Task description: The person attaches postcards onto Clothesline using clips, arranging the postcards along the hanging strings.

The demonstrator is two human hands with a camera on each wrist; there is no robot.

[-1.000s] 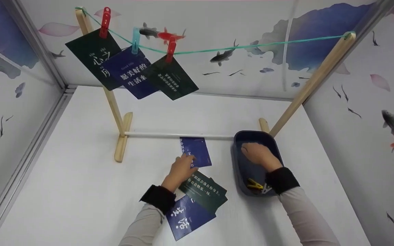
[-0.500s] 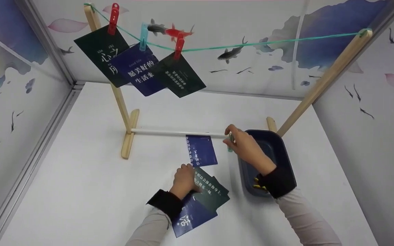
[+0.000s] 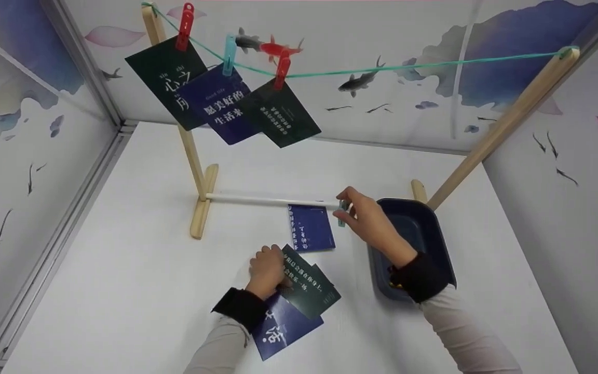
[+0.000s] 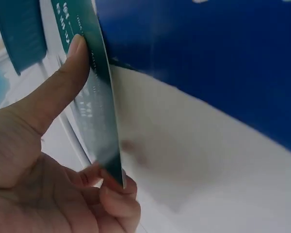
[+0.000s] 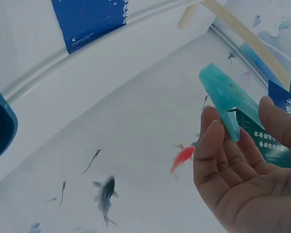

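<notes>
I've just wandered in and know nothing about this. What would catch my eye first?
Probably the three cards, one blue between two dark green, clipped to the left part of a green string with bright red and light blue clips. Below, the right hand holds a teal clip beside a dark blue box. The left hand grips a green card above a blue one on the table.
</notes>
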